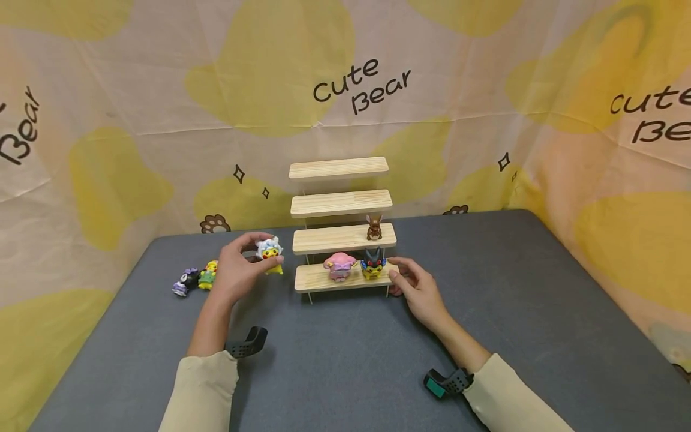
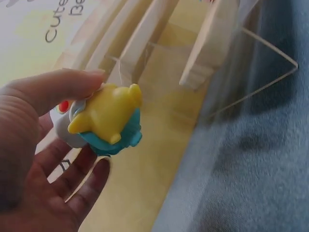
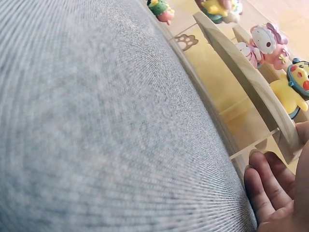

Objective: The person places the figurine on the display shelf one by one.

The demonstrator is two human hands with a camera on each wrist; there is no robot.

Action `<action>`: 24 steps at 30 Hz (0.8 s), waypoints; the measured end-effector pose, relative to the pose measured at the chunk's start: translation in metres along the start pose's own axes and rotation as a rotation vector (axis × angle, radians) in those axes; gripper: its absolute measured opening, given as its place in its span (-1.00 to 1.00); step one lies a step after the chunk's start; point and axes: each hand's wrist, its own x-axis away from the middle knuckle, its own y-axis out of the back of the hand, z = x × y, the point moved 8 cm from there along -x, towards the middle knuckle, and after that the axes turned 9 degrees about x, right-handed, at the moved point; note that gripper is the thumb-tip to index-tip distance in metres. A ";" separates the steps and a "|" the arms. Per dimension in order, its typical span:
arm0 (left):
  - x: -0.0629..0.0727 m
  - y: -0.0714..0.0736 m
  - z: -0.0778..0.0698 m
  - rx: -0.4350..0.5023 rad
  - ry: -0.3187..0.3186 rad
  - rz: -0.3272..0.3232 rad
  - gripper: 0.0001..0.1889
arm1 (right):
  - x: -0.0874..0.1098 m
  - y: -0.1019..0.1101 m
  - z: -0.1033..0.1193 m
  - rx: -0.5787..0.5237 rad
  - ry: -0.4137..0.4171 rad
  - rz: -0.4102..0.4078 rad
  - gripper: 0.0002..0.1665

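In the air left of the tiered wooden display stand (image 1: 313,282), my left hand (image 1: 237,270) pinches a small yellow figurine (image 1: 269,249) with a white hood. The left wrist view shows the yellow underside and blue back of this figurine (image 2: 104,116) between thumb and fingers. At the right end of the lowest shelf, my right hand (image 1: 421,294) grips the board, its fingers (image 3: 263,179) below the edge. Beside that hand on the shelf stands a yellow figurine with a dark hood (image 1: 373,264). A pink figurine (image 1: 340,266) is to its left.
A brown eared figurine (image 1: 374,228) stands on the second shelf from the bottom. On the grey table (image 1: 335,366), left of my left hand, are a yellow-green figurine (image 1: 207,276) and a purple-and-black one (image 1: 186,282). A patterned cloth (image 1: 345,72) hangs behind the stand.
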 end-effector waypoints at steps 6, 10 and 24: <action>0.005 -0.002 -0.019 0.016 -0.041 -0.011 -0.49 | 0.000 -0.001 -0.001 0.004 0.002 -0.005 -0.63; 0.008 -0.005 -0.033 0.028 -0.068 -0.031 -0.51 | 0.001 -0.002 0.001 0.001 0.014 0.002 -0.63; -0.003 -0.041 -0.076 0.144 -0.195 -0.039 -0.55 | -0.001 0.000 0.001 -0.005 0.009 0.008 -0.63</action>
